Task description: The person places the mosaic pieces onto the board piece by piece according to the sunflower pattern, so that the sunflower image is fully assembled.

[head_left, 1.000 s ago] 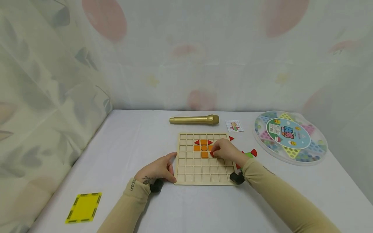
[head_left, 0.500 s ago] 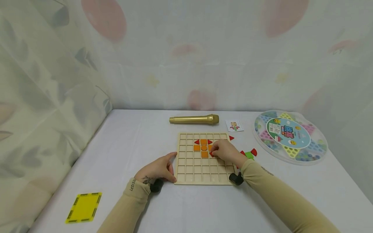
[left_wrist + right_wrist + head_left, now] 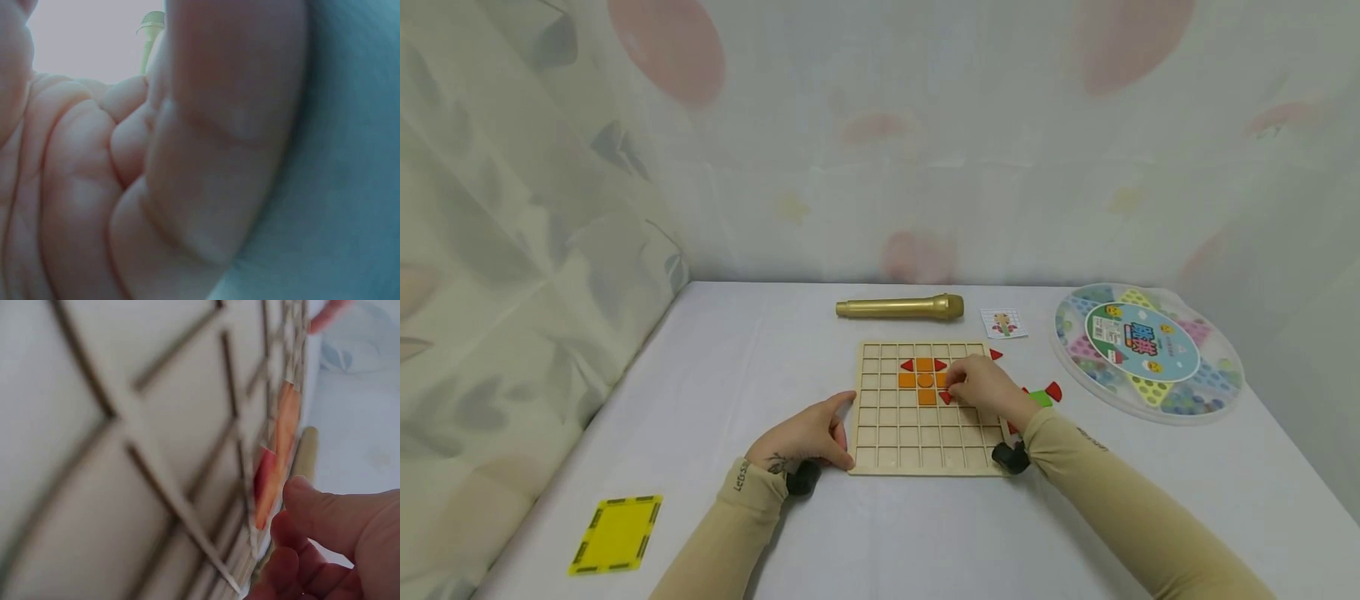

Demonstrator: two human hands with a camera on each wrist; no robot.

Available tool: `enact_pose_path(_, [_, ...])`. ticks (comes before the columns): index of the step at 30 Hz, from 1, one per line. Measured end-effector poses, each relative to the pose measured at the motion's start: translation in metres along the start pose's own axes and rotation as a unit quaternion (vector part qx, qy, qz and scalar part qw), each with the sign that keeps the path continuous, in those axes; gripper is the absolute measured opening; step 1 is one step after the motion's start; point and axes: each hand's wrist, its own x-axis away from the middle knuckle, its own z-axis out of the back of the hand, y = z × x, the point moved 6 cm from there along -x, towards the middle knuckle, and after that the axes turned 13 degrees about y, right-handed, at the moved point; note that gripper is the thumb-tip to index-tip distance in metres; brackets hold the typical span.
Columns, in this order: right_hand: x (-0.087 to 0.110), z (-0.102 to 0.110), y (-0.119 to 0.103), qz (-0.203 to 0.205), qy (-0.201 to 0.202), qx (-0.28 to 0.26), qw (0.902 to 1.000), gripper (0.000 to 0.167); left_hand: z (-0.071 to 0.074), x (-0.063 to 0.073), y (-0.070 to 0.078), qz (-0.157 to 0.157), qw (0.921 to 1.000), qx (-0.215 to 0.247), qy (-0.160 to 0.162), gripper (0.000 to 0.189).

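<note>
A wooden grid board (image 3: 887,435) lies on the table. Orange square tiles (image 3: 927,397), an orange round tile (image 3: 925,381) and red triangular tiles (image 3: 907,366) are set in its cells. My left hand (image 3: 805,433) rests at the board's left edge, thumb and index finger spread along it, the other fingers curled under the palm. Over the board's right half my right hand (image 3: 981,385) is bent down, fingertips close above a red tile (image 3: 945,398) in a cell beside the lower orange square. In the right wrist view its thumb (image 3: 303,487) and bent fingers show nothing between them.
Red and green tiles (image 3: 1041,397) lie right of the board, partly behind the right wrist. Behind it are a gold microphone (image 3: 898,309) and a small pattern card (image 3: 1003,324). A round clear game box (image 3: 1150,354) stands right; a yellow square frame (image 3: 617,534) lies front left.
The right fingertips pressed at the red tile, then rose slightly off it, so more of the tile shows in its cell. The left hand and the board have stayed put.
</note>
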Motion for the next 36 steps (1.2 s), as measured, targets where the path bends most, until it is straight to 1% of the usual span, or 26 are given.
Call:
enact_pose_path(3, [-0.002, 0.021, -0.002, 0.008, 0.023, -0.021, 0.9995, 0.017, 0.000, 0.000, 0.000, -0.001, 1.0000, -0.002, -0.002, 0.109])
enact_pose_path(6, [-0.002, 0.051, -0.004, 0.019, 0.070, -0.038, 0.9967, 0.024, 0.000, 0.000, 0.000, -0.001, 1.0000, -0.004, -0.002, 0.109])
enact_pose_path(8, [-0.002, 0.071, -0.003, 0.023, 0.107, -0.038, 0.9933, 0.027, 0.000, 0.000, 0.001, -0.001, 1.0000, -0.005, 0.000, 0.109])
enact_pose_path(10, [0.000, 0.087, 0.002, 0.024, 0.131, -0.033, 0.9906, 0.030, 0.001, 0.000, 0.001, 0.001, 1.0000, -0.005, 0.003, 0.109])
enact_pose_path(12, [0.004, 0.098, 0.007, 0.027, 0.144, -0.023, 0.9889, 0.032, 0.001, 0.000, 0.001, 0.003, 1.0000, -0.007, 0.005, 0.109])
enact_pose_path(14, [0.009, 0.105, 0.014, 0.016, 0.143, -0.006, 0.9896, 0.034, 0.001, 0.000, 0.002, 0.004, 0.9999, -0.011, 0.008, 0.109])
enact_pose_path(17, [0.018, 0.107, 0.027, -0.013, 0.115, 0.013, 0.9932, 0.037, 0.002, 0.000, 0.002, 0.003, 0.9998, -0.018, 0.011, 0.108])
enact_pose_path(19, [0.025, 0.104, 0.037, -0.037, 0.089, 0.029, 0.9949, 0.039, 0.002, 0.000, 0.002, 0.001, 0.9997, -0.021, 0.011, 0.108])
enact_pose_path(21, [0.031, 0.100, 0.046, -0.047, 0.068, 0.043, 0.9957, 0.039, 0.001, 0.000, 0.002, -0.001, 0.9997, -0.023, 0.011, 0.108])
enact_pose_path(24, [0.040, 0.094, 0.057, -0.040, 0.051, 0.073, 0.9952, 0.037, 0.001, -0.001, 0.001, -0.003, 0.9996, -0.024, 0.010, 0.108])
enact_pose_path(29, [0.052, 0.087, 0.068, -0.015, 0.046, 0.123, 0.9912, 0.030, 0.001, -0.001, 0.001, -0.006, 0.9997, -0.025, 0.007, 0.108])
enact_pose_path(36, [0.059, 0.085, 0.080, -0.030, 0.040, 0.186, 0.9813, 0.027, 0.001, -0.002, 0.000, -0.014, 0.9996, -0.025, 0.001, 0.108])
